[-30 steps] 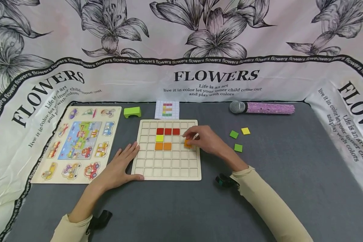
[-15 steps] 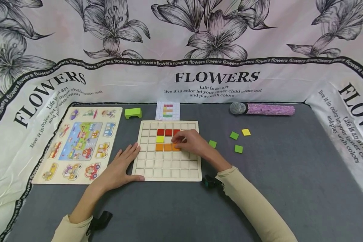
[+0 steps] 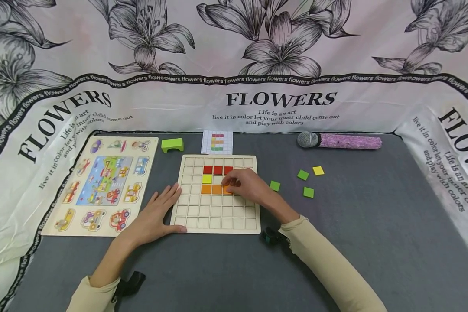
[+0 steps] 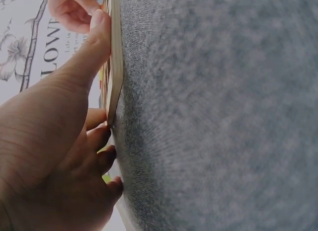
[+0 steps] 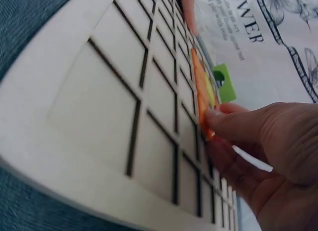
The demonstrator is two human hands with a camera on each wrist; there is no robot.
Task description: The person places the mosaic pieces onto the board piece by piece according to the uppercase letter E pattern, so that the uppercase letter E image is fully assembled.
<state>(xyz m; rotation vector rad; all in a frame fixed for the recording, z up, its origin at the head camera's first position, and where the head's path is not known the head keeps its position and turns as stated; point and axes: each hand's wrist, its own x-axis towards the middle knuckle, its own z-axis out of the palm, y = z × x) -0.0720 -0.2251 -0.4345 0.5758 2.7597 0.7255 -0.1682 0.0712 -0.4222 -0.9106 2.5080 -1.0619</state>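
Note:
A wooden grid board (image 3: 216, 222) lies in front of the person. Three red tiles (image 3: 217, 170) form a row on it, with a yellow tile (image 3: 207, 179) below the leftmost. Under that runs a row of orange tiles (image 3: 206, 189). At the row's right end the right hand (image 3: 249, 186) pinches an orange tile (image 3: 227, 190); in the right wrist view the thumb (image 5: 226, 122) presses at its edge. The left hand (image 3: 150, 221) rests spread at the board's left side, its thumb (image 4: 97, 39) along the front-left corner.
Right of the board lie green tiles (image 3: 308, 192) and a yellow tile (image 3: 318, 170). Behind it are a pattern card (image 3: 217, 147), a green arch block (image 3: 172, 144) and a pink microphone (image 3: 349, 141). A vehicle puzzle board (image 3: 72, 216) lies at the left.
The right hand has moved left over the board with the orange tile, bringing it to the end of the orange row. A green tile behind the hand has come into view. The left hand stays put.

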